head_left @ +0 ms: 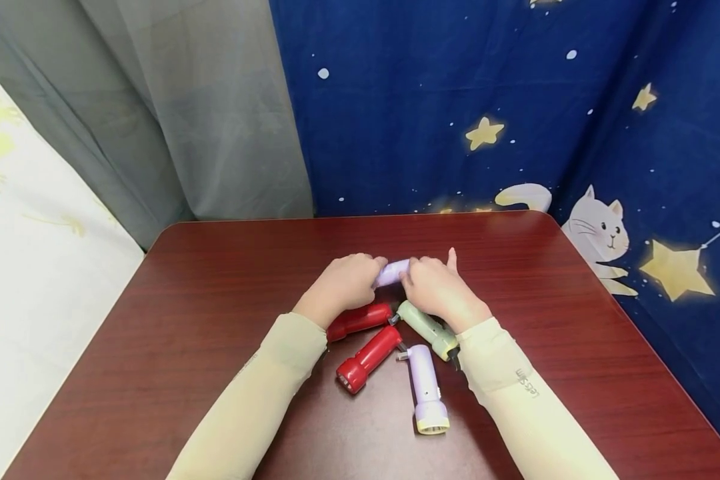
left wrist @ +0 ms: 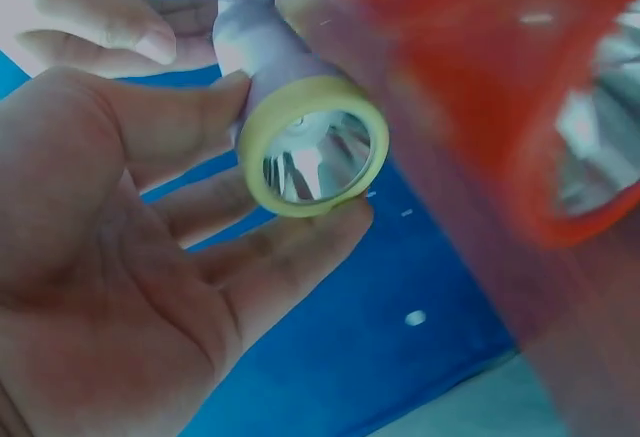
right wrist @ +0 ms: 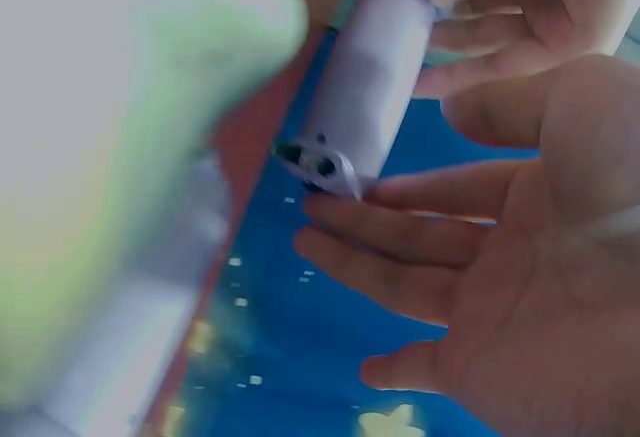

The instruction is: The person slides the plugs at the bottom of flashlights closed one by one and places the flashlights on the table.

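"What fills most of the frame?"

"A glossy red-brown wooden table [head_left: 216, 280], then a navy star-print fabric curtain [head_left: 396, 100], upper right."

"The hands?"

"Centre: the left hand [head_left: 343, 280] pinches a lilac cylindrical flashlight [head_left: 392, 273]; the right hand [head_left: 435, 287] touches its pronged end with nearly straight fingers."

"Below them?"

"Two red flashlights [head_left: 369, 360], a pale green flashlight [head_left: 423, 325] and another lilac flashlight [head_left: 423, 380], yellow-rimmed."

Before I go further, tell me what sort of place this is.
Probably a curtained indoor corner, perhaps in a home: a reddish-brown table with small flashlights lying on it, a gray curtain and a blue curtain printed with stars and a cat.
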